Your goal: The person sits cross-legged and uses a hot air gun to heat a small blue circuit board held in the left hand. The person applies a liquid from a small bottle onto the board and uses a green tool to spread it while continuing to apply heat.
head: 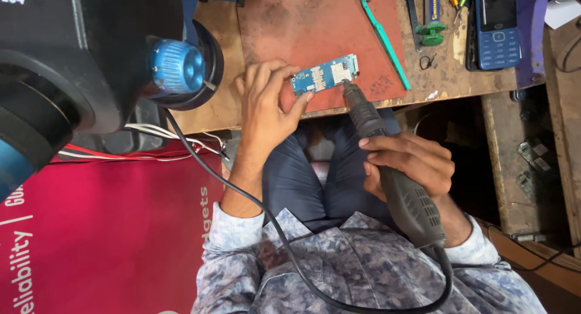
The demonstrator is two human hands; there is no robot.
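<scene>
The left hand [263,108] pins a small blue circuit board [325,75] flat on the red mat [315,23], with fingertips closed on its left end and lower edge. The board lies near the mat's lower edge, close to the worktop's [460,72] front rim. The right hand [411,162] is wrapped tightly round a dark corded rotary tool [393,168], its tip touching the board's lower right corner.

To do this well, I judge that the left fingers should keep pressing the board down, well away from the tip, so it cannot spin or skid. The right hand would do best holding the tool low on the neck, like a pen, with light pressure and short strokes, so the tip stays on its spot and does not stray across neighbouring parts.

The board's long axis runs left to right, tilted slightly, with its right end higher in the view. Its component face points up. The tool slants from lower right up to it.
</scene>
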